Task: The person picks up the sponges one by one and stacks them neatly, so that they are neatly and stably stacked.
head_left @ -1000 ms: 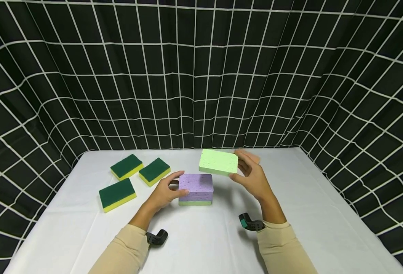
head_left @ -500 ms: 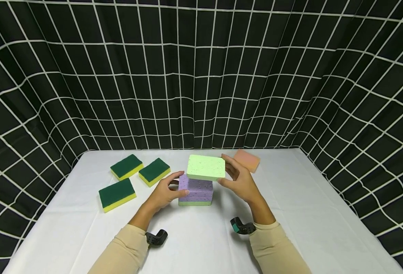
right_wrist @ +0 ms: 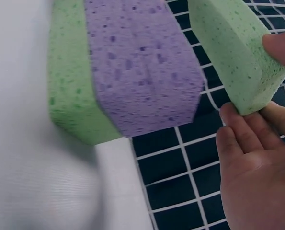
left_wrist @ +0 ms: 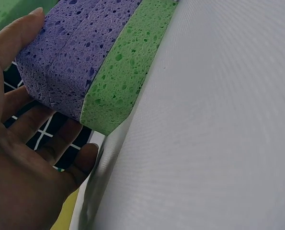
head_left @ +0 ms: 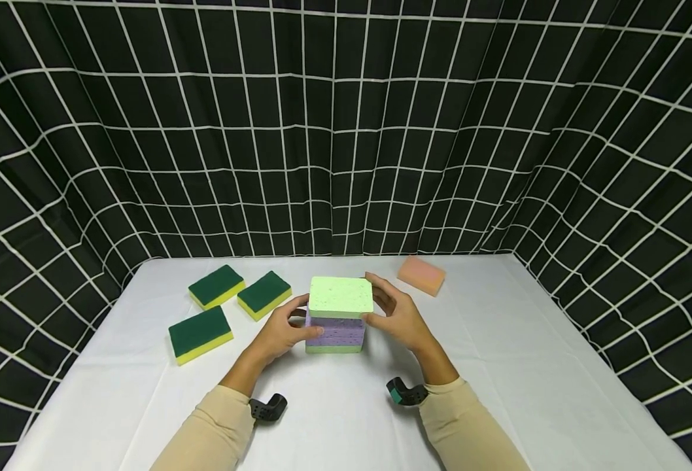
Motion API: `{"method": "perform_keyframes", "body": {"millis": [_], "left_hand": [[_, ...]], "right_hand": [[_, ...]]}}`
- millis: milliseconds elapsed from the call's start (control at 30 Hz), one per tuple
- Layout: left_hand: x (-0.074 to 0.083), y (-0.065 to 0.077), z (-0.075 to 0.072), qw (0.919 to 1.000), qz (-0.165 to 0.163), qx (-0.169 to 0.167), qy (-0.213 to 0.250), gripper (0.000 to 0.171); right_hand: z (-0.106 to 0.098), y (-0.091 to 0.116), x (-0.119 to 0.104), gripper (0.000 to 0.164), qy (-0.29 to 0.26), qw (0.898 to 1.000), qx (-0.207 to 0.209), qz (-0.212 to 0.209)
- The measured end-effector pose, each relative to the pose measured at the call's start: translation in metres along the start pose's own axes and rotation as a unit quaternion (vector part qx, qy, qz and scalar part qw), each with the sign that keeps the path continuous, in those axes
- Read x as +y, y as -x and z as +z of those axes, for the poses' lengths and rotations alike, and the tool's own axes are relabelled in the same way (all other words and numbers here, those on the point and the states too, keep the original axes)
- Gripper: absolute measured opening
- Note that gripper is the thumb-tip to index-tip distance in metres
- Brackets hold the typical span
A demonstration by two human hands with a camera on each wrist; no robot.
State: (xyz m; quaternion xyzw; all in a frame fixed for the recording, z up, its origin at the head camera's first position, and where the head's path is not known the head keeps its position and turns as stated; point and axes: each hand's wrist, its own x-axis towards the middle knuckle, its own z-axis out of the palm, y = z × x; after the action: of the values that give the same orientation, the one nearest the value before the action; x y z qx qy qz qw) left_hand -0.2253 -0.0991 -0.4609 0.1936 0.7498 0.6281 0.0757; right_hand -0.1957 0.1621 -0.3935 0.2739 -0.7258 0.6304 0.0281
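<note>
the part-curled right hand (head_left: 401,320) pinched the upper green sponge (head_left: 341,296) by its right end, long axis left-to-right, just above the purple sponges (head_left: 340,332), whose left end the left hand (head_left: 279,331) loosely gripped.

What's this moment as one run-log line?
Left hand: grips purple sponges | Right hand: holds upper green sponge above them | Lower green sponge: under purple sponges

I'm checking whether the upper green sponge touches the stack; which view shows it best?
The right wrist view, showing a gap between the upper green sponge and the purple sponges. Head shows its top and front; left wrist, only a part.
</note>
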Motion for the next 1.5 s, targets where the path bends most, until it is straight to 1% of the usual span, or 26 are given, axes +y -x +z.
{"method": "perform_keyframes", "body": {"millis": [200, 467, 700, 800, 967, 1300, 1333, 1500], "left_hand": [[0.001, 0.000, -0.001, 1.0000, 0.001, -0.001, 0.000, 0.072], [0.002, -0.002, -0.002, 0.9999, 0.009, 0.005, -0.004, 0.069], [0.001, -0.002, -0.002, 1.0000, 0.004, 0.003, 0.000, 0.074], [0.001, -0.001, -0.002, 1.0000, 0.002, 0.002, 0.002, 0.077], [0.000, 0.000, -0.002, 1.0000, -0.003, 0.000, 0.000, 0.078], [-0.001, 0.002, -0.002, 1.0000, 0.002, -0.003, 0.008, 0.081], [-0.001, 0.002, -0.002, 1.0000, 0.001, -0.003, 0.008, 0.081], [-0.002, 0.001, -0.002, 0.9999, -0.002, -0.010, 0.014, 0.083]], "right_hand": [[0.004, -0.002, 0.007, 0.072, -0.003, 1.000, -0.008, 0.005], [0.006, -0.003, 0.011, 0.072, 0.006, 1.000, -0.018, 0.004], [0.002, -0.004, 0.042, 0.074, -0.002, 1.000, -0.023, 0.001], [0.002, -0.003, 0.045, 0.075, 0.002, 1.000, -0.021, 0.002], [0.003, -0.001, 0.048, 0.074, 0.007, 1.000, -0.018, 0.004], [0.003, 0.001, 0.051, 0.073, 0.014, 0.999, -0.022, 0.020], [0.003, 0.001, 0.050, 0.072, 0.014, 0.999, -0.024, 0.020], [0.005, 0.002, 0.031, 0.070, 0.012, 0.999, -0.032, 0.018]]}}
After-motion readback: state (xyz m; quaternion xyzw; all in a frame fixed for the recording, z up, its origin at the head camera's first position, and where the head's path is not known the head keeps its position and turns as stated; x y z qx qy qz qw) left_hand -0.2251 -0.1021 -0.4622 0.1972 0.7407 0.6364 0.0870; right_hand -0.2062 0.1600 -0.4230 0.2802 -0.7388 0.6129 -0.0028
